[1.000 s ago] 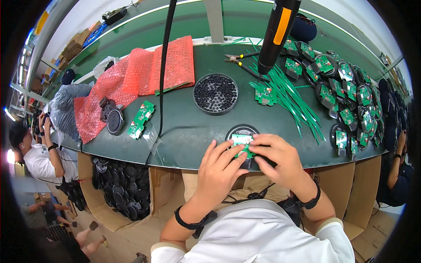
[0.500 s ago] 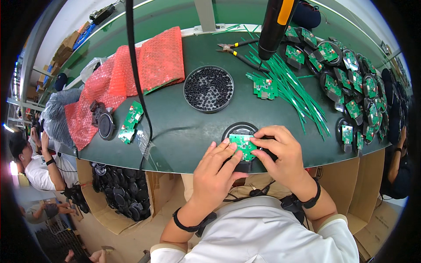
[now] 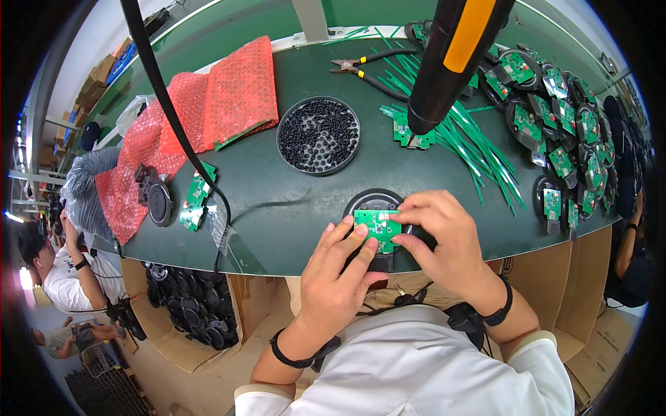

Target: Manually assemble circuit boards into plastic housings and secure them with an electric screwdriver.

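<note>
A green circuit board (image 3: 377, 231) lies over a round black plastic housing (image 3: 372, 197) near the table's front edge. Fingertips of my left hand (image 3: 334, 270) press on the board's left side and lower edge, the thumb held apart below. On the opposite side, the thumb and fingers of my right hand (image 3: 444, 236) are closed about the board's right edge. Both hands hide part of the housing. Beyond my right hand hangs a black electric screwdriver (image 3: 451, 76) with an orange stripe, its tip in front of another circuit board (image 3: 402, 129).
A round tray (image 3: 319, 135) holds many small black screws. Cutting pliers (image 3: 368, 66) lie by green strips (image 3: 479, 159). Assembled units (image 3: 555, 125) are piled at right. Red bubble wrap (image 3: 239, 90) lies at left; a carton of black parts (image 3: 187, 305) stands below. A cable (image 3: 163, 90) hangs across the table.
The hanging screwdriver shows larger and lower, and its cable's upper part has shifted left. The whole view has moved slightly. My hands keep their hold on the board.
</note>
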`<action>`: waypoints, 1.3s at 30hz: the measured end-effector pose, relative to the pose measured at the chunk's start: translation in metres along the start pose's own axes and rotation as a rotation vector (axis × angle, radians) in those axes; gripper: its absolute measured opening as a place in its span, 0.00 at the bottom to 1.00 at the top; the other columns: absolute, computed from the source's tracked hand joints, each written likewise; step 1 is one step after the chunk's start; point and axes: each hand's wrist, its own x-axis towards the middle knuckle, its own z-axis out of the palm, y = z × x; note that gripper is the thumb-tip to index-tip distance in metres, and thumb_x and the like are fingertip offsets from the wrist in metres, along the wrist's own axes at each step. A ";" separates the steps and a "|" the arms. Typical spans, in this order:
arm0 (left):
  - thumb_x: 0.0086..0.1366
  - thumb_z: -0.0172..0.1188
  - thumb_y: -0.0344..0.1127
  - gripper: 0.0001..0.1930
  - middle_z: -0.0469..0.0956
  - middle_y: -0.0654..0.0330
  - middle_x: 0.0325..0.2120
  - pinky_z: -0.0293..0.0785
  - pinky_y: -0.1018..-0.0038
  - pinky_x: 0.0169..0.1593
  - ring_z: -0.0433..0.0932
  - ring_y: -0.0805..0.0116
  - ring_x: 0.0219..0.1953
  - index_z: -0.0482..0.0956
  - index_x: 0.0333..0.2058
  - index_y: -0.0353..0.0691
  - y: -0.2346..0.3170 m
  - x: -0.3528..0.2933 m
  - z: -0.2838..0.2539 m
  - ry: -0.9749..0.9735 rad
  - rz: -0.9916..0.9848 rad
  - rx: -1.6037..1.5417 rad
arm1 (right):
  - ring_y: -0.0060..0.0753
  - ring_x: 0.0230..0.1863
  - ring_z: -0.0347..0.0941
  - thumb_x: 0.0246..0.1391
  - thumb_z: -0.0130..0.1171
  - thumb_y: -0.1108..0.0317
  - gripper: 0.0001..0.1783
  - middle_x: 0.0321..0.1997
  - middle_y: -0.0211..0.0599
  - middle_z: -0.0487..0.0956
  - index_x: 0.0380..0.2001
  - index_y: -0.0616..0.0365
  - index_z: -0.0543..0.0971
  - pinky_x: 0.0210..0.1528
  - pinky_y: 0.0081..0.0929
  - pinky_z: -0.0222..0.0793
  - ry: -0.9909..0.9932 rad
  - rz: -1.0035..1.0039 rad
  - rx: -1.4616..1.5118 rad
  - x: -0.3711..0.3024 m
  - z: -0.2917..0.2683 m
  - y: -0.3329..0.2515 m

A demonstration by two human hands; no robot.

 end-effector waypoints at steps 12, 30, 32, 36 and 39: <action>0.48 0.82 0.46 0.30 0.82 0.48 0.56 0.77 0.42 0.67 0.81 0.40 0.63 0.89 0.49 0.36 0.001 0.002 -0.003 -0.041 -0.001 0.018 | 0.50 0.42 0.76 0.52 0.74 0.74 0.11 0.40 0.39 0.80 0.36 0.60 0.81 0.43 0.44 0.73 0.019 0.032 -0.020 0.012 0.007 0.008; 0.48 0.83 0.47 0.30 0.83 0.46 0.56 0.75 0.44 0.68 0.82 0.42 0.63 0.88 0.48 0.37 0.007 0.000 0.002 0.000 -0.082 0.015 | 0.51 0.43 0.77 0.54 0.72 0.75 0.11 0.41 0.41 0.79 0.38 0.60 0.79 0.43 0.45 0.74 0.006 0.057 -0.092 0.008 0.011 -0.001; 0.48 0.84 0.46 0.30 0.82 0.45 0.57 0.75 0.44 0.68 0.82 0.42 0.62 0.88 0.48 0.37 0.007 0.000 0.002 0.010 -0.084 0.012 | 0.51 0.43 0.77 0.54 0.72 0.75 0.11 0.41 0.41 0.79 0.38 0.60 0.79 0.42 0.44 0.74 0.020 0.054 -0.088 0.007 0.011 0.000; 0.48 0.85 0.45 0.30 0.81 0.44 0.59 0.76 0.44 0.68 0.82 0.42 0.62 0.88 0.49 0.39 0.006 0.000 0.000 0.018 -0.088 -0.025 | 0.50 0.41 0.78 0.53 0.73 0.76 0.11 0.40 0.41 0.79 0.38 0.60 0.80 0.42 0.43 0.75 0.057 0.067 -0.053 0.005 0.013 0.000; 0.48 0.85 0.44 0.31 0.81 0.45 0.59 0.76 0.44 0.68 0.82 0.41 0.62 0.87 0.50 0.39 0.005 0.000 0.000 0.025 -0.084 -0.032 | 0.42 0.37 0.77 0.52 0.73 0.78 0.12 0.40 0.40 0.80 0.38 0.61 0.80 0.37 0.35 0.74 0.084 0.031 -0.062 0.005 0.013 0.002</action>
